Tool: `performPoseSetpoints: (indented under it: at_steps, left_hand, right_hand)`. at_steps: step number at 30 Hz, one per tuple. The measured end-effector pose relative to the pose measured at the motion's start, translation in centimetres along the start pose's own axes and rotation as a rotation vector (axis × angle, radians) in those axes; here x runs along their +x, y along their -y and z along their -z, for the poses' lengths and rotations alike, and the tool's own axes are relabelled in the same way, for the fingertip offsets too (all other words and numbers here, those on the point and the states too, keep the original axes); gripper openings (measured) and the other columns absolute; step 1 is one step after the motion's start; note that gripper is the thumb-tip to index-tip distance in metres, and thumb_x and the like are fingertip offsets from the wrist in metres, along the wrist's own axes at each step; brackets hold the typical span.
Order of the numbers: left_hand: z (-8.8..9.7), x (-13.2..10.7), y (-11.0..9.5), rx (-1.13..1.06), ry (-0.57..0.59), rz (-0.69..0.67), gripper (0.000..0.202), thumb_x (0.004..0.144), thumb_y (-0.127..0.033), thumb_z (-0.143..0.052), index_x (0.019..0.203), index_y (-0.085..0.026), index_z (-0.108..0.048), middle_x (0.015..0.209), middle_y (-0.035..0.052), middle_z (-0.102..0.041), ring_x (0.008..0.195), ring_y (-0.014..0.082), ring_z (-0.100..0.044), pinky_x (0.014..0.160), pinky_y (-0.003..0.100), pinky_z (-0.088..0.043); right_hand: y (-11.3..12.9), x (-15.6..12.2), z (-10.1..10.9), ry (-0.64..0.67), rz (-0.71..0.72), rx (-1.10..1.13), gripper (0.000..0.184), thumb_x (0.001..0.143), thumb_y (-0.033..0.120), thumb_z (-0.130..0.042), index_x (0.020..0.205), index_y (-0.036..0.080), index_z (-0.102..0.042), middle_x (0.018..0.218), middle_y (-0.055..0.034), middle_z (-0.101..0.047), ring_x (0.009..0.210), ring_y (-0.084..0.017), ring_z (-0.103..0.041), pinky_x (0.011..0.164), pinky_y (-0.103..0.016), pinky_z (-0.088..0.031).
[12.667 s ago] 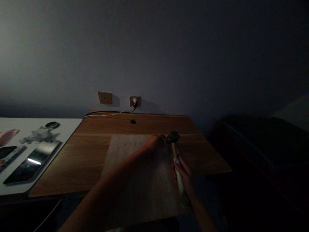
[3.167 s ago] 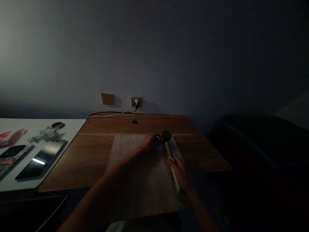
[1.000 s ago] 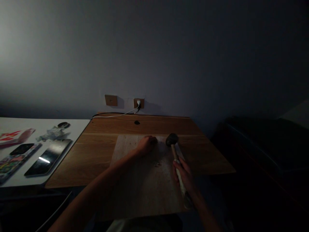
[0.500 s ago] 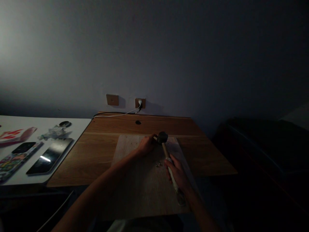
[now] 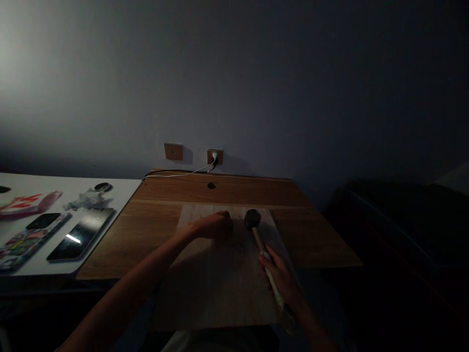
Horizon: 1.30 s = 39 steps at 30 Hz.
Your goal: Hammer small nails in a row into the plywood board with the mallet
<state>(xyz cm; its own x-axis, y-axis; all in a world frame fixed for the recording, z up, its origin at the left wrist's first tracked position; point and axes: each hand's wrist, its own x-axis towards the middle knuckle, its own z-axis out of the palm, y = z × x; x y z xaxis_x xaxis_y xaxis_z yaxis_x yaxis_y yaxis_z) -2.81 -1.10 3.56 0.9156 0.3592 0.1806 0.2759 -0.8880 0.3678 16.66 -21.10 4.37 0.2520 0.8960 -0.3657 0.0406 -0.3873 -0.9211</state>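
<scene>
My right hand is wrapped round the pale handle of a mallet. The mallet's dark, rounded head lies over the upper right of a wooden board, its handle slanting down towards me. To the left of the mallet head, my left hand is low over the board with its fingers curled down and together. Whatever those fingers may hold is hidden by the hand and the dim light. A tiny light speck shows on the board between my left hand and the mallet head, too small to identify.
The board rests on a brown wooden desk against a wall. A white table at left carries a tablet-like device, a patterned phone case, crumpled plastic and a red-and-white packet. Cables run to a wall socket.
My left hand has moved slightly left and down, away from the mallet head, its fingers now curled downward. The mallet has shifted down and right. Small shiny pieces seen on the board earlier no longer show.
</scene>
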Motion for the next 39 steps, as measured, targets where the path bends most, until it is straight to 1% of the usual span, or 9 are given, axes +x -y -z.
performPoseSetpoints:
  at_steps: [3,6,11,18,23,26,29,35,39]
  left_hand:
    - [0.5,0.0,-0.7,-0.103,-0.024,0.069,0.015,0.078,-0.011,-0.057,0.079,-0.019,-0.069,0.083,0.0019,-0.067,0.077,0.0138,-0.061,0.070,0.021,-0.045]
    - [1.3,0.0,-1.0,-0.122,-0.070,0.166,0.021,0.076,-0.007,-0.053,0.085,-0.018,-0.069,0.078,0.0019,-0.067,0.069,0.0142,-0.061,0.066,0.022,-0.042]
    - [2.4,-0.2,-1.4,-0.093,-0.031,0.176,0.019,0.076,-0.015,-0.061,0.091,-0.021,-0.070,0.088,0.0026,-0.067,0.074,0.0147,-0.061,0.068,0.021,-0.042]
    - [1.0,0.1,-1.7,0.018,0.020,0.175,0.010,0.078,-0.016,-0.059,0.082,-0.018,-0.067,0.088,0.0057,-0.064,0.071,0.0151,-0.059,0.065,0.022,-0.043]
    - [1.7,0.5,-1.2,-0.025,-0.082,0.223,0.019,0.076,-0.005,-0.055,0.087,-0.018,-0.065,0.078,0.0028,-0.066,0.068,0.0143,-0.059,0.064,0.021,-0.042]
    - [2.0,0.6,-0.7,-0.030,-0.142,0.227,0.020,0.076,-0.005,-0.055,0.087,-0.018,-0.066,0.082,0.0037,-0.067,0.071,0.0145,-0.060,0.067,0.022,-0.043]
    - [1.6,0.7,-0.1,-0.023,-0.169,0.237,0.020,0.078,-0.007,-0.055,0.087,-0.018,-0.068,0.087,0.0057,-0.069,0.077,0.0156,-0.062,0.072,0.023,-0.045]
    - [0.4,1.3,0.4,-0.074,-0.212,0.257,0.023,0.079,-0.007,-0.053,0.088,-0.018,-0.072,0.089,0.0062,-0.071,0.079,0.0164,-0.064,0.074,0.024,-0.047]
    - [0.4,1.2,0.3,-0.078,-0.223,0.257,0.025,0.076,-0.006,-0.053,0.085,-0.018,-0.073,0.086,0.0055,-0.072,0.080,0.0170,-0.065,0.076,0.025,-0.048]
  right_hand:
    - [-0.3,-0.2,0.0,0.005,-0.012,-0.014,0.044,0.077,0.053,-0.061,0.106,0.023,-0.050,0.060,0.0102,-0.049,0.038,-0.006,-0.043,0.034,-0.015,-0.032]
    - [-0.3,-0.3,-0.1,0.018,0.009,-0.020,0.039,0.079,0.053,-0.059,0.103,0.023,-0.051,0.057,0.0104,-0.047,0.038,-0.007,-0.042,0.034,-0.016,-0.032]
    - [-0.1,-0.2,-0.3,0.012,0.015,-0.006,0.038,0.077,0.053,-0.061,0.098,0.023,-0.051,0.056,0.0102,-0.047,0.037,-0.007,-0.042,0.033,-0.016,-0.033]
    - [-0.3,-0.1,-0.5,-0.011,0.012,-0.016,0.042,0.078,0.051,-0.060,0.108,0.022,-0.052,0.059,0.0094,-0.047,0.038,-0.007,-0.042,0.033,-0.016,-0.032]
    - [-0.2,-0.1,-0.5,0.013,0.040,-0.029,0.040,0.079,0.050,-0.058,0.106,0.021,-0.051,0.061,0.0094,-0.046,0.039,-0.007,-0.043,0.032,-0.016,-0.033]
    - [-0.4,0.0,-0.4,-0.002,0.030,-0.032,0.043,0.078,0.050,-0.060,0.110,0.022,-0.052,0.059,0.0098,-0.047,0.038,-0.008,-0.043,0.032,-0.017,-0.033]
    - [-0.5,0.1,-0.4,-0.009,0.019,-0.028,0.048,0.078,0.051,-0.059,0.115,0.022,-0.051,0.059,0.0100,-0.047,0.038,-0.008,-0.042,0.032,-0.017,-0.034]
    - [-0.3,0.0,-0.5,0.000,0.011,-0.013,0.043,0.078,0.051,-0.059,0.110,0.023,-0.052,0.061,0.0092,-0.048,0.040,-0.007,-0.043,0.034,-0.016,-0.034]
    - [-0.4,0.0,-0.5,-0.009,0.019,-0.014,0.047,0.077,0.051,-0.059,0.114,0.022,-0.052,0.061,0.0092,-0.047,0.039,-0.007,-0.041,0.033,-0.016,-0.034]
